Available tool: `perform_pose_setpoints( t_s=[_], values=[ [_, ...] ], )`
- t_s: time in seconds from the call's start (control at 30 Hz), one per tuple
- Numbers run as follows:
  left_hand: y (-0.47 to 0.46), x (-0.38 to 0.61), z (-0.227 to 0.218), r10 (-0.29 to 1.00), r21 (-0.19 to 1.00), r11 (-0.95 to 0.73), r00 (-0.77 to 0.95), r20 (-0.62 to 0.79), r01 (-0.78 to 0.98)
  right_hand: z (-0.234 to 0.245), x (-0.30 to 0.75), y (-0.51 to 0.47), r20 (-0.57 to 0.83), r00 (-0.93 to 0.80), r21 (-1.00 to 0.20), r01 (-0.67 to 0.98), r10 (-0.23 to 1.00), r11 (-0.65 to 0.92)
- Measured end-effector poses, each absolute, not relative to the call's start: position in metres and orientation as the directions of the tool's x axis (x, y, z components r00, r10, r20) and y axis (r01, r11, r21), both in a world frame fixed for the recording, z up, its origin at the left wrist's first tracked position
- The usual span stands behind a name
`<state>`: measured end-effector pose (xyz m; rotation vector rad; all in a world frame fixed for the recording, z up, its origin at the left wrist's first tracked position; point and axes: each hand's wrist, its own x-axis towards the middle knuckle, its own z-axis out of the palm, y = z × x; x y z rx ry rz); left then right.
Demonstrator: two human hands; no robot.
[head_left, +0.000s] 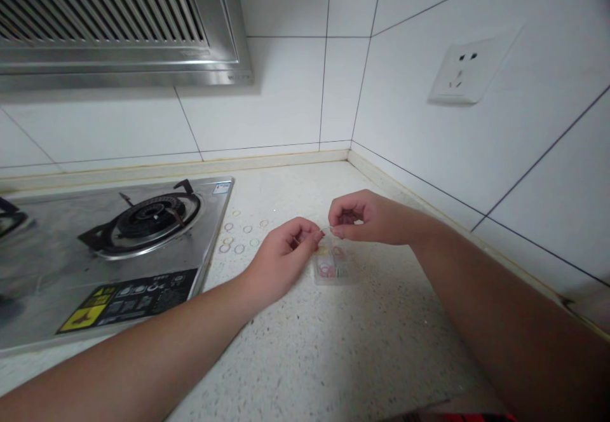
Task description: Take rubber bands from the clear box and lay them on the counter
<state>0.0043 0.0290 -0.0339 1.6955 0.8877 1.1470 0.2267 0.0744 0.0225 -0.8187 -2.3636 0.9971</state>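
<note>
We are pinching a thin clear band (326,229) between our left hand (281,255) and right hand (368,217), fingertips pressed together. A clear box (318,278) of coloured rings (327,271) is sitting just beneath.

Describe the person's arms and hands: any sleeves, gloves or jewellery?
The left forearm and right forearm are bare to the frame edge, no sleeves in view. The left hand and right hand show no gloves, rings, watch or bracelet. A strip of red cloth shows at the bottom edge.

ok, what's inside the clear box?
Red and green rings in the box. Left hand and right hand, pinching a thin strand, partly hide its far end.
</note>
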Motion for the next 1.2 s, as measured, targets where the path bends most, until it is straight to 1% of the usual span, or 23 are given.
perform_pose_setpoints(
  t_s=[0.33, 0.63, 0.93, 1.2],
  values=[
    [0.0304, 0.0033, -0.0365, 0.889, 0.929, -0.367, 0.314, 0.332, 0.055, 0.0186, 0.2237, 0.0760, 0.181, -0.730, -0.798, 0.282, 0.659, 0.533],
    [0.0316, 0.0020, -0.0394, 0.889, 0.925, -0.376, 0.306, 0.341, 0.061, 0.0197, 0.2231, 0.0768, 0.157, -0.698, -0.812, 0.312, 0.699, 0.494],
    [0.0300, 0.0023, -0.0378, 0.897, 0.931, -0.355, 0.309, 0.317, 0.077, 0.0174, 0.2234, 0.0775, 0.174, -0.695, -0.821, 0.290, 0.698, 0.493],
    [0.0307, 0.0033, -0.0379, 0.899, 0.937, -0.344, 0.309, 0.309, 0.066, 0.0203, 0.2223, 0.0753, 0.166, -0.696, -0.807, 0.312, 0.699, 0.502]
  ],
)
